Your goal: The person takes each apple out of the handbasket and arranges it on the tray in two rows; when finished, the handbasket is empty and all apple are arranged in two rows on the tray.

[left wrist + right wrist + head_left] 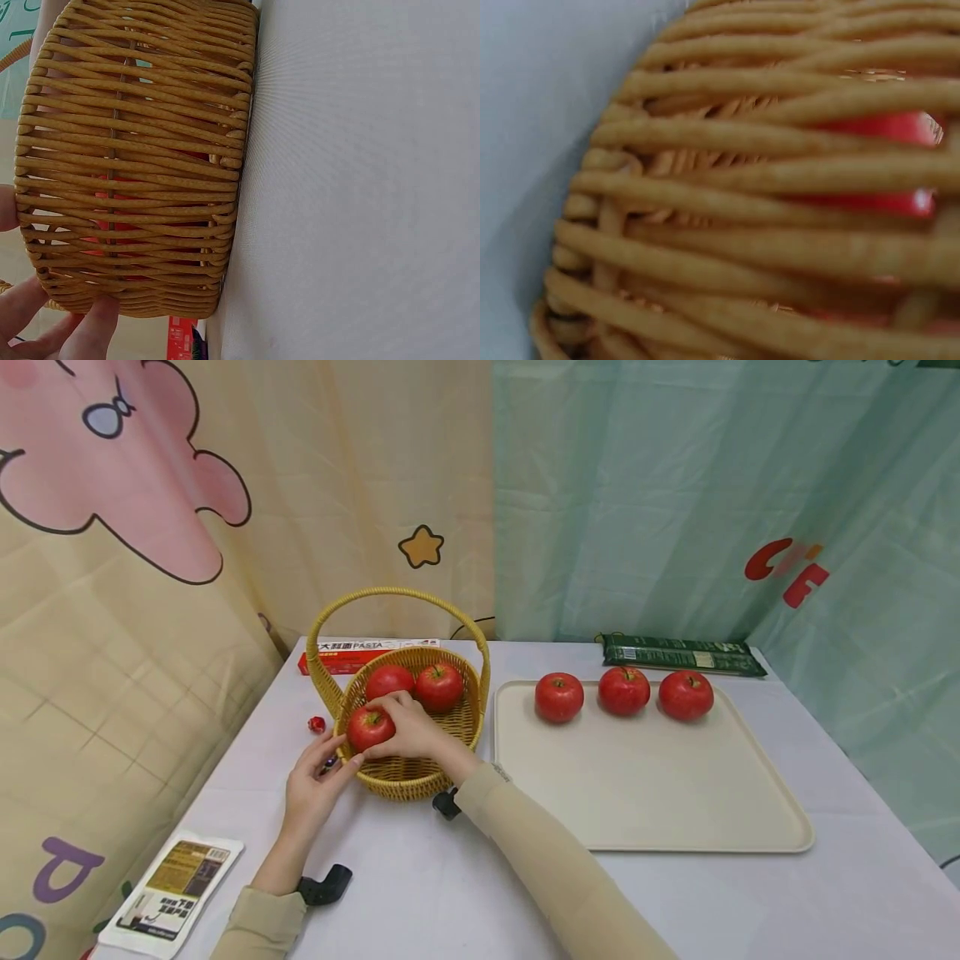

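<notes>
A yellow wicker basket [405,787] with a tall arched handle stands on the white-covered table. Inside it, my right hand [414,732] grips a red apple [367,732] by the basket's left wall. Two more apples, one on the left [388,678] and one on the right [439,687], lie behind it in the basket. My left hand [311,789] holds the basket's left rim; in the left wrist view its fingertips [94,322] are at the woven edge. Close weave [727,180] fills most of the right wrist view, with red showing through the gaps.
Right of the basket lies a beige tray [645,793] with three apples [623,691] along its back. A green packet [682,655] is behind it. A red pasta box [337,662] sits behind the basket, a small red item [317,724] beside it, a white pouch [172,893] front left.
</notes>
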A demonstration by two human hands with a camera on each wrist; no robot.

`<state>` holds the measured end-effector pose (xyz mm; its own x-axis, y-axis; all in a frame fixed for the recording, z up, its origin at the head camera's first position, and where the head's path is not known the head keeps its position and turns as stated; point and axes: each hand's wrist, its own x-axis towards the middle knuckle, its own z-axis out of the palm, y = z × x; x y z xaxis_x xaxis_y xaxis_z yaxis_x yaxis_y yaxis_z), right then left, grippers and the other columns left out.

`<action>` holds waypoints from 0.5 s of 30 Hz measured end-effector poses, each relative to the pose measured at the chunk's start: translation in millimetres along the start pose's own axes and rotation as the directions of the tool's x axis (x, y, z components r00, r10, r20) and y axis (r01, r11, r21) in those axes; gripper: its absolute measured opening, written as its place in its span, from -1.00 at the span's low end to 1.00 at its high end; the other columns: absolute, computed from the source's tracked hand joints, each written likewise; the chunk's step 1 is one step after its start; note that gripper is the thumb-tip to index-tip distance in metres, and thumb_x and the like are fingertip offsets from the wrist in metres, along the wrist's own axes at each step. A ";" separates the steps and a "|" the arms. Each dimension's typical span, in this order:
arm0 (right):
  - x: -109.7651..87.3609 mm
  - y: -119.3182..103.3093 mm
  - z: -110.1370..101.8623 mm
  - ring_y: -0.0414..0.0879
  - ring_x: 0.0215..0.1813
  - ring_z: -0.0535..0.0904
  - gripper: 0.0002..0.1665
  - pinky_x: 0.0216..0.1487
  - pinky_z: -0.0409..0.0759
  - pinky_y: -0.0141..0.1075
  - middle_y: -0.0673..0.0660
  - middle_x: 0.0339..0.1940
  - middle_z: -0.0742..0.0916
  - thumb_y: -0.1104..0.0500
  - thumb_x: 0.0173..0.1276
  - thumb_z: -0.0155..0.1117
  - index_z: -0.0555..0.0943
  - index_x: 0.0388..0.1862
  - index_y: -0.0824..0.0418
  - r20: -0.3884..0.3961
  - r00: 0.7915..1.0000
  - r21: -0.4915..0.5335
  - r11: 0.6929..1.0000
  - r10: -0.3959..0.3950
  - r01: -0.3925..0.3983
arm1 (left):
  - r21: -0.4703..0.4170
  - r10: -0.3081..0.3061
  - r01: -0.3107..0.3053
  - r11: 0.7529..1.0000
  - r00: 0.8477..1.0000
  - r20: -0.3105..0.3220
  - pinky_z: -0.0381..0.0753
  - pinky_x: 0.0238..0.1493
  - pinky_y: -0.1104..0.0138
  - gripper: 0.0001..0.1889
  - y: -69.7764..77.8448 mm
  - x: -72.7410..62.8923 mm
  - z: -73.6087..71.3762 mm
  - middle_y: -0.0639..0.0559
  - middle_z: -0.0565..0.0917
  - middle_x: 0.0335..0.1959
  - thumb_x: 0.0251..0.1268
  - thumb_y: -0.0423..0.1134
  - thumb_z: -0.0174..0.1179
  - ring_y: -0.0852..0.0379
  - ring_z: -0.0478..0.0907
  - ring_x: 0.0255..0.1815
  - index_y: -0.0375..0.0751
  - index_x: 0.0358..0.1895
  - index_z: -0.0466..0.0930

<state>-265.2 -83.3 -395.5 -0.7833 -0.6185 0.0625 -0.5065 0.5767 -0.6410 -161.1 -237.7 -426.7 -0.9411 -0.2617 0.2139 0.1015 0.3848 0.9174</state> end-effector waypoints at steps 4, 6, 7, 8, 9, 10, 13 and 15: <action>2.5 -0.7 1.1 -0.03 0.15 0.36 -0.16 0.15 0.49 -0.18 0.12 0.16 0.34 -0.12 0.00 0.49 0.34 0.25 -0.04 0.016 0.999 0.013 0.999 0.029 -0.029 | -0.013 -0.006 0.006 1.000 1.000 0.001 0.43 0.09 0.40 -0.49 -0.1 0.8 0.6 -0.06 0.26 0.38 0.21 -0.18 0.28 -0.03 0.25 0.34 -0.35 0.18 0.46; 3.8 -1.2 1.7 -0.05 0.12 0.40 -0.14 0.14 0.50 -0.19 0.11 0.14 0.36 -0.12 -0.01 0.50 0.31 0.24 -0.02 0.031 0.999 0.027 0.999 0.024 -0.025 | -0.018 -0.007 0.007 1.000 1.000 -0.003 0.44 0.08 0.41 -0.49 0.0 1.2 0.8 -0.05 0.26 0.38 0.20 -0.18 0.29 -0.02 0.26 0.33 -0.35 0.18 0.47; 4.6 -1.6 1.8 -0.07 0.11 0.41 -0.14 0.13 0.51 -0.21 0.10 0.13 0.38 -0.12 -0.02 0.51 0.31 0.23 -0.02 0.035 0.999 0.030 0.999 0.020 -0.021 | -0.021 -0.004 0.004 1.000 1.000 -0.004 0.44 0.08 0.41 -0.49 0.1 1.5 0.7 -0.05 0.26 0.38 0.20 -0.18 0.29 -0.02 0.26 0.33 -0.35 0.18 0.47; 5.2 -1.9 1.9 -0.09 0.10 0.42 -0.14 0.13 0.51 -0.22 0.08 0.13 0.39 -0.11 -0.02 0.51 0.30 0.22 -0.02 0.037 0.999 0.028 0.999 0.016 -0.017 | -0.023 -0.003 0.002 1.000 1.000 -0.003 0.43 0.08 0.41 -0.49 0.4 1.6 0.6 -0.05 0.26 0.38 0.20 -0.18 0.29 -0.03 0.26 0.33 -0.35 0.18 0.47; 5.5 -2.2 1.7 -0.10 0.08 0.43 -0.15 0.12 0.51 -0.23 0.07 0.11 0.41 -0.10 -0.03 0.51 0.30 0.21 -0.02 0.037 0.999 0.022 1.000 0.011 -0.012 | -0.026 0.000 0.000 1.000 1.000 -0.003 0.43 0.08 0.42 -0.49 0.7 1.6 0.6 -0.06 0.26 0.38 0.20 -0.19 0.29 -0.03 0.26 0.33 -0.35 0.18 0.47; 5.4 -2.4 1.3 -0.11 0.06 0.45 -0.16 0.10 0.52 -0.25 0.06 0.09 0.43 -0.10 -0.04 0.52 0.31 0.19 -0.02 0.033 0.999 0.010 1.000 0.010 -0.010 | -0.026 0.001 -0.001 1.000 1.000 -0.003 0.43 0.08 0.43 -0.49 1.1 1.4 0.6 -0.06 0.26 0.38 0.20 -0.19 0.29 -0.03 0.26 0.33 -0.36 0.18 0.47; 2.5 -2.3 -1.2 -0.12 0.00 0.48 -0.17 0.04 0.55 -0.25 0.04 0.04 0.47 -0.09 -0.10 0.55 0.35 0.15 -0.05 0.015 1.000 -0.039 0.999 0.021 -0.020 | -0.027 0.012 -0.012 1.000 1.000 -0.002 0.43 0.07 0.45 -0.50 1.4 0.6 0.6 -0.10 0.27 0.37 0.20 -0.22 0.29 -0.05 0.27 0.32 -0.37 0.18 0.46; -1.9 -1.4 -4.1 -0.10 -0.02 0.49 -0.16 0.01 0.57 -0.23 0.04 0.04 0.48 -0.11 -0.12 0.55 0.36 0.15 -0.06 0.005 0.999 -0.083 0.996 0.032 -0.032 | -0.028 0.022 -0.022 0.999 1.000 -0.005 0.43 0.07 0.47 -0.51 1.6 0.0 0.6 -0.12 0.28 0.37 0.20 -0.26 0.29 -0.06 0.29 0.30 -0.39 0.18 0.46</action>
<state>-264.5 -80.8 -391.6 -0.7973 -0.6024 0.0379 -0.5097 0.6384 -0.5767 -161.1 -236.6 -425.4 -0.9371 -0.2571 0.2359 0.1318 0.3653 0.9215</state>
